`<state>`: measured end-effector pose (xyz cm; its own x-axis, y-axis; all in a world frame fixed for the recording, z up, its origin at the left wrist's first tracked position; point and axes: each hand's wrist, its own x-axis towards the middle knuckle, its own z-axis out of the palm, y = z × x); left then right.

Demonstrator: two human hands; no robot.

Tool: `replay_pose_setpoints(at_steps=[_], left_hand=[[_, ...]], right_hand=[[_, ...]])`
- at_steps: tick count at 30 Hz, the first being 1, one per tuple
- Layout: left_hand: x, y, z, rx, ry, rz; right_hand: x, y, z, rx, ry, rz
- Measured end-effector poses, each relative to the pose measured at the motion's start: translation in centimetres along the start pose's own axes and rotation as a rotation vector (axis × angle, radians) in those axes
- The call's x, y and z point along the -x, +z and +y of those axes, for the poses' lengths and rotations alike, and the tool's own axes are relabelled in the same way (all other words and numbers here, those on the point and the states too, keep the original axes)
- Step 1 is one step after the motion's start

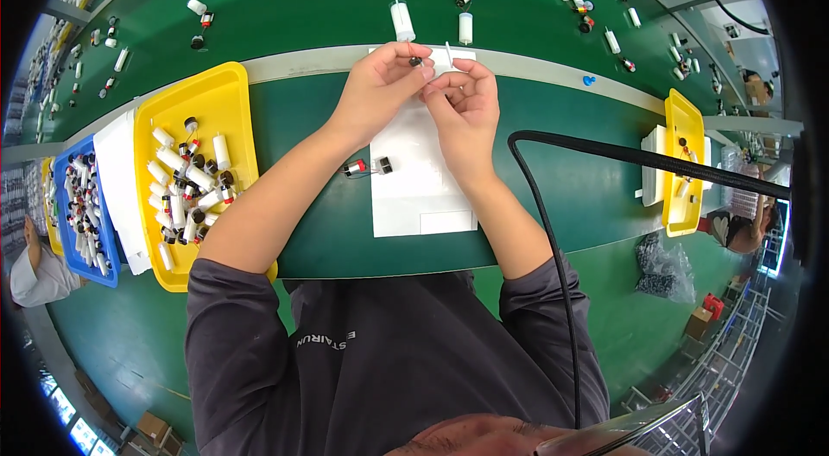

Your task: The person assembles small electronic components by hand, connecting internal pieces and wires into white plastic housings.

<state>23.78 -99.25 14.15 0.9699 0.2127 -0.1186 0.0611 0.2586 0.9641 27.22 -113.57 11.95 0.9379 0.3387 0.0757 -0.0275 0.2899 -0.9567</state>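
Observation:
My left hand [378, 86] is raised above the far edge of the green table, its thumb and fingers pinching a small black part [415, 62]. Close beside it, my right hand [466, 102] has its fingers curled around a white piece with a thin stem [448, 53]; most of that piece is hidden. Below the hands lies a white sheet [414, 188]. A small red-and-white motor [355, 167] sits at the sheet's left edge, wired to a black cap [383, 165].
At my left stands a yellow tray [240, 102] of white cylinders and motors, with a blue tray [110, 270] beyond. Another yellow tray [682, 223] stands at right. A black cable [639, 161] arches over the table. White cylinders [401, 22] and motors lie on the green belt [328, 7].

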Motion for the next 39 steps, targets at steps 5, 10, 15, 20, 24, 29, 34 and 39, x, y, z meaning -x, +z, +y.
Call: replay_pose_setpoints(at_steps=[5,10,15,20,24,29,34,39], left_hand=[[0.0,-0.3,0.7,0.027,-0.032,-0.039],[0.3,-0.3,1.1,-0.094,-0.018,-0.082],[0.5,0.2,1.1,-0.193,-0.067,-0.200],[0.4,0.0,0.2,-0.305,-0.131,-0.314],[0.4,0.1,0.2,-0.236,-0.211,-0.295],[0.3,0.0,0.5,-0.207,-0.268,-0.273],[0.3,-0.1,0.4,-0.135,-0.245,-0.291],[0.1,-0.6,0.4,-0.070,-0.252,-0.279]], right_hand=[[0.5,-0.2,-0.7,-0.037,0.017,0.023],[-1.3,-2.9,0.3,0.230,-0.188,0.031],[-2.4,-2.0,-1.0,-0.017,-0.102,-0.006],[-4.4,-2.1,-4.0,-0.049,0.375,-0.094],[-4.2,-2.1,-3.5,-0.078,0.164,-0.140],[-3.4,-2.5,-3.0,-0.205,0.108,-0.153],[-3.1,-1.9,-2.4,-0.172,-0.019,-0.046],[-3.2,-1.4,-2.6,-0.158,-0.068,-0.045]])
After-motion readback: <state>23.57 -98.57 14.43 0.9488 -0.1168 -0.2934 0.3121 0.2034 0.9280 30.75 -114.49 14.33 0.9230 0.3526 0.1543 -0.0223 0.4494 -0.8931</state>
